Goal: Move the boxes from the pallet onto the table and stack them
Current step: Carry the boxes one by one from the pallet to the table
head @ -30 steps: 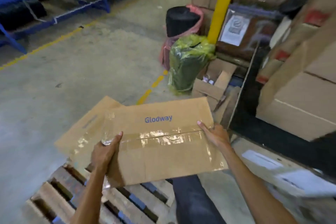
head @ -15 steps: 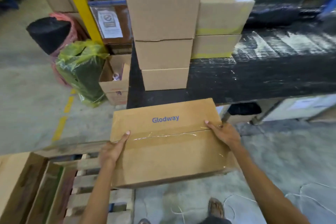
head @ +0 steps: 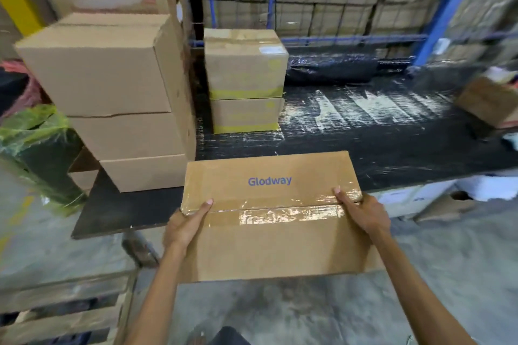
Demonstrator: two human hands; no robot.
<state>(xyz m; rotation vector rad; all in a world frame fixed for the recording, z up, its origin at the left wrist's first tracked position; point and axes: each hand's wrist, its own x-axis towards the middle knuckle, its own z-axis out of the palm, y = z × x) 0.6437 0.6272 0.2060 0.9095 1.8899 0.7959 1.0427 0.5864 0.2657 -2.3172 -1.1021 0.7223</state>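
Note:
I hold a flat cardboard box [head: 269, 232] printed "Glodway", taped along its top seam, in front of my chest. My left hand [head: 185, 224] grips its left edge and my right hand [head: 364, 214] grips its right edge, thumbs on top. The box's far edge reaches over the front edge of the black wrapped table [head: 378, 131]. On the table's left stands a stack of three plain boxes [head: 117, 109]. Behind it to the right sits a smaller stack of two boxes [head: 245, 84] with yellow tape. The wooden pallet [head: 61, 308] lies at the lower left.
A green plastic-wrapped bundle [head: 39, 154] stands on the floor left of the table. Another carton [head: 490, 101] sits at the table's right end. Blue racking [head: 448, 14] and walls of cartons rise behind the table. Grey concrete floor [head: 462, 260] lies underfoot.
I have turned from the pallet to face the table and stepped closer. The box, still in both hands, now reaches the table's front edge; the pallet has slid to the lower left.

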